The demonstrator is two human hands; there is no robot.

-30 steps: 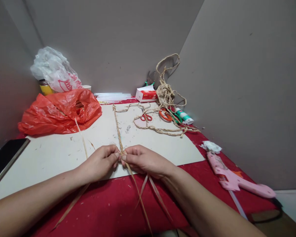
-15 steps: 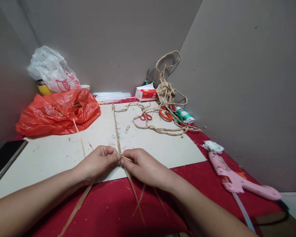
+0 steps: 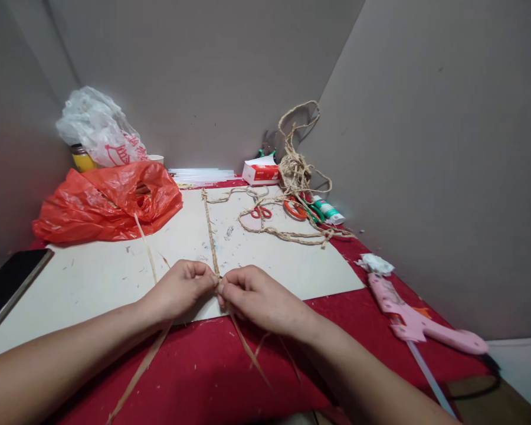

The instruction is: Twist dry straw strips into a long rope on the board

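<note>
A thin braided straw cord (image 3: 211, 236) runs from the far part of the white board straight toward me. At its near end my left hand (image 3: 183, 289) and my right hand (image 3: 259, 298) meet, fingertips pinched on the braid and its strands. One flat straw strand (image 3: 144, 366) trails below my left wrist toward the lower left. Other loose strands (image 3: 248, 348) hang under my right hand over the red cloth. The exact crossing of the strands is hidden by my fingers.
An orange-red plastic bag (image 3: 110, 203) with a straw strip sticking out lies left. At the back right are a heap of braided cord (image 3: 296, 171), red-handled scissors (image 3: 261, 212), a small red-white box (image 3: 261, 171) and a tube (image 3: 328, 209). A pink glue gun (image 3: 407, 313) rests at right.
The right fingers have closed in on the braid's near end, and the short strand that stuck out by the right thumb no longer shows. The whole view has shifted slightly.
</note>
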